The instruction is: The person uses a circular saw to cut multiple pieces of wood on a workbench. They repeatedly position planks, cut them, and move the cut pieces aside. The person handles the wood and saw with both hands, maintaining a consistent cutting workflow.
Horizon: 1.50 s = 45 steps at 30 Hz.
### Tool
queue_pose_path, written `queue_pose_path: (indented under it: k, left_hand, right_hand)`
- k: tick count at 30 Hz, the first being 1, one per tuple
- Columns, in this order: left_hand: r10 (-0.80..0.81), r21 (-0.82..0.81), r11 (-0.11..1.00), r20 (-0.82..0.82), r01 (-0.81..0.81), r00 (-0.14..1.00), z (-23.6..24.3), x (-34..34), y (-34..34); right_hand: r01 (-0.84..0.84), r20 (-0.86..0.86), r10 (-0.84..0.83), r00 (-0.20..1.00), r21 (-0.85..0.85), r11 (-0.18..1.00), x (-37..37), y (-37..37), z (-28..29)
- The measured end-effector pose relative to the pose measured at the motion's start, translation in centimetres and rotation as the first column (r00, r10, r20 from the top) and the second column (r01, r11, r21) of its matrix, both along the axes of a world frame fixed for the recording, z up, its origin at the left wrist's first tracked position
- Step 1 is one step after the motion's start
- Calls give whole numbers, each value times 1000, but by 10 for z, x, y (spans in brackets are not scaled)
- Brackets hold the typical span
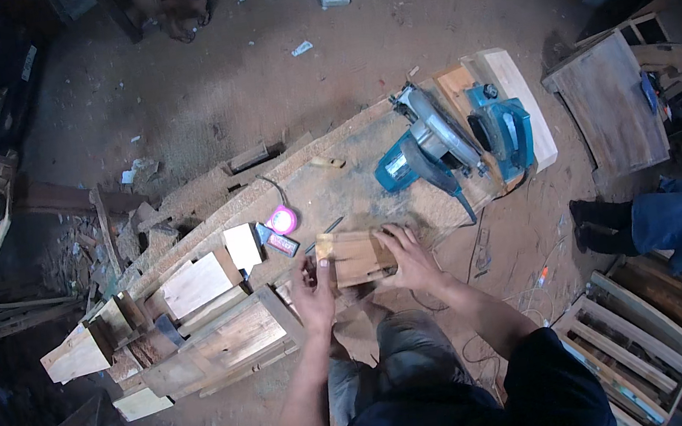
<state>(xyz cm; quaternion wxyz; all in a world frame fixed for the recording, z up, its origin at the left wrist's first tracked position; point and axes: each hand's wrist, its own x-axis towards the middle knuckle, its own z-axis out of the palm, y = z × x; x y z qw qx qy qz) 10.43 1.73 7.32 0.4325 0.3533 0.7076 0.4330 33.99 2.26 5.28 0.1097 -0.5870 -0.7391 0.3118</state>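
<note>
A short wooden block (355, 256) with brown grain is held between my two hands above the near edge of the workbench. My left hand (313, 298) grips its left end, thumb on the front face and fingers partly hidden. On its right end my right hand (413, 262) is closed, fingers over the top edge. Just beyond the block a dark pencil (332, 226) lies on the bench (329, 189). To the left of it are a pink tape measure (282, 220) and a small dark box (282, 244).
A teal circular saw (427, 146) and a teal electric planer (504, 133) rest on the bench's right part. Wooden boards (213, 350) and offcuts (197, 285) are stacked left. A person in blue (671, 223) bends over at the right, near wooden frames (626, 348). Cords trail across the floor.
</note>
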Motion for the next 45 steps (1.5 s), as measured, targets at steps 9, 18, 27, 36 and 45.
queue_pose_path:
  k: [9, 18, 27, 36, 45]
  left_hand:
    - [-120, -58, 989, 237, 137, 964, -51, -79, -32]
    - [-34, -51, 999, -515, 9, 856, -91, -316, -129]
    - [84, -262, 949, -323, -175, 943, -103, -359, -150]
    - [64, -25, 996, -418, -82, 906, -107, -350, -153]
    - [70, -306, 948, -73, -89, 995, -128, -392, -158]
  right_hand:
    - [28, 47, -30, 998, 32, 999, 1, 8, -15]
    - [384, -343, -479, 808, -309, 870, -94, -30, -69]
    - [468, -439, -709, 551, -541, 699, -176, -73, -94]
    - [643, -448, -817, 363, -514, 568, -179, -75, -121]
    - [642, -300, -747, 594, -384, 664, -208, -60, -73]
